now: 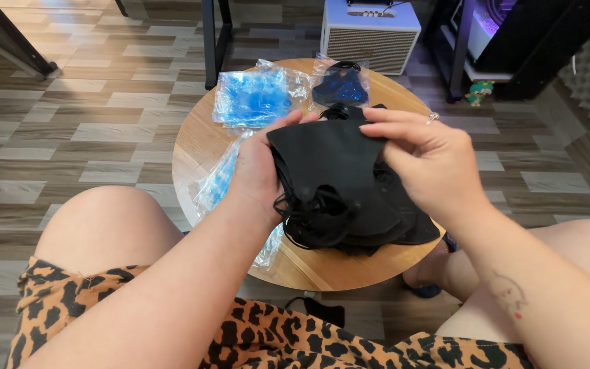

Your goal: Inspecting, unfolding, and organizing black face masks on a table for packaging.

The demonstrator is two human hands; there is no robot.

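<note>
Two hands over the round bench [308,270], left hand [257,167] and right hand [431,160] each with grip clamped on a black mask [329,160], black mask pile [370,219] beneath, blue mask bags [250,99] near the far edge.

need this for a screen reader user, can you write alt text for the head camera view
Seen from above, a seated person's left hand and right hand hold a stack of black face masks over a small round wooden table. Clear bags of blue masks and a bag with a dark blue mask lie on the table.
</note>
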